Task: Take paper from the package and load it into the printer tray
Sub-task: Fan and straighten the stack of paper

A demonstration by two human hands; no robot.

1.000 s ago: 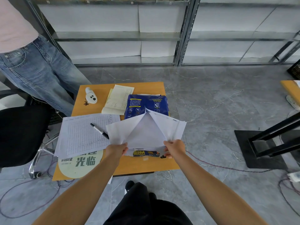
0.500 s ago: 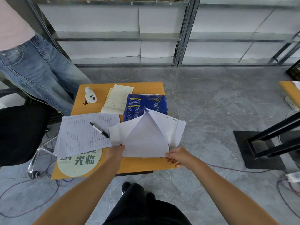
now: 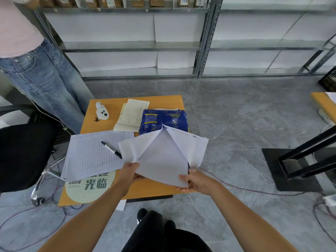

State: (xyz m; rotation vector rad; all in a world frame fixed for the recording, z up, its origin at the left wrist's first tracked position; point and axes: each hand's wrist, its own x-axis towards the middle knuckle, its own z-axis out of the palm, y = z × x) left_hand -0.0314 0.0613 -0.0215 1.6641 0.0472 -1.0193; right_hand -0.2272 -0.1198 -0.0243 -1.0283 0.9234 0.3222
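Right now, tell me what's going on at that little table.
A person is handling white paper from the blue package on the orange table. The left hand grips the sheets' near left edge and the right hand the near right corner, with the sheets fanned apart above the package. A marker lies on a ruled form to the left. No printer tray is in view, so loading has not started.

The paper is thin, white and smooth. The pack is shiny blue plastic. The table is smooth orange wood. The shelves are grey metal.
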